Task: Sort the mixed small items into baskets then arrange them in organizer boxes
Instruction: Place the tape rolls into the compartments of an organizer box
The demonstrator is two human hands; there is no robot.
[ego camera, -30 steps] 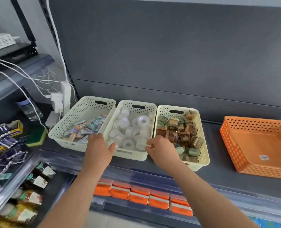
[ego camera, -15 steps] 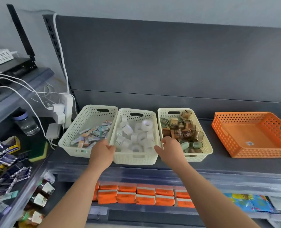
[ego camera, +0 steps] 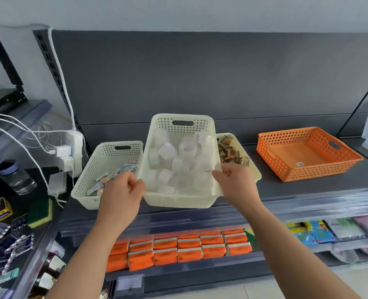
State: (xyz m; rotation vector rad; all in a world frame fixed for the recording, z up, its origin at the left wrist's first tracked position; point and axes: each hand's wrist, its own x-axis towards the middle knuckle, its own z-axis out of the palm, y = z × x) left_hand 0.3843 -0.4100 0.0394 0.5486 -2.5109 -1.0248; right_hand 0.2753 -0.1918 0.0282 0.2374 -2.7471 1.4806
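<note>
The tape basket point(ego camera: 178, 199) hides much of the brown-item basket point(ego camera: 252, 167).

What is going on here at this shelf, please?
A person grips the middle cream basket by its sides, with the left hand and the right hand. It is full of clear tape rolls and is held up off the shelf. The left basket of small packets and the right basket of brownish little boxes stand on the shelf, and an orange basket stands further right.

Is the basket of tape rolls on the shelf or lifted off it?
Lifted. The left hand and right hand grip the basket of tape rolls by its side rims; it overlaps the basket to its right.
</note>
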